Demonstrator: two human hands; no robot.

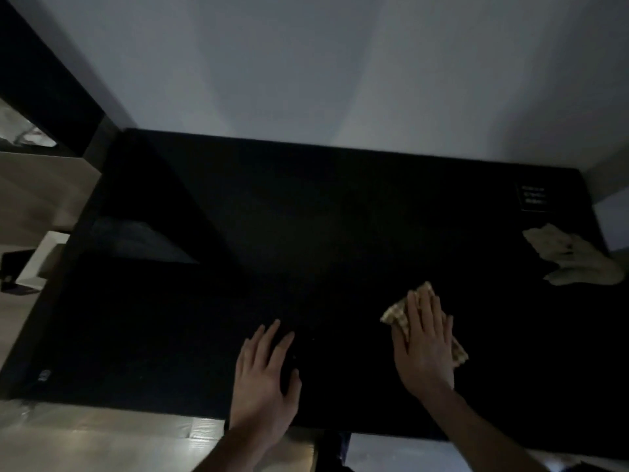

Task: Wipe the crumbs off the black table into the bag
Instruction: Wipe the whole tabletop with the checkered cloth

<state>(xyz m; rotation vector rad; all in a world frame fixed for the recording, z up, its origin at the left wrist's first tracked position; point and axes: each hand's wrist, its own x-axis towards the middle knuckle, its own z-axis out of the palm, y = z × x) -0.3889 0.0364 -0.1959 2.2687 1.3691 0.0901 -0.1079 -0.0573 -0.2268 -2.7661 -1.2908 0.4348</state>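
The black table (306, 216) fills the middle of the view in dim light. My right hand (425, 349) lies flat on a tan checkered cloth (396, 315) and presses it onto the table's near right part. My left hand (265, 379) rests palm down on the table near the front edge, fingers spread, holding nothing. A few tiny pale specks (294, 356) show between the hands. A pale crumpled thing (578, 257), which may be the bag, lies at the table's right edge. I cannot tell whether it is open.
A grey wall (323, 63) stands behind the table. A small white-lettered label (532, 198) sits at the far right corner. Light floor (85, 437) shows below the front edge, and pale furniture (34, 199) stands to the left.
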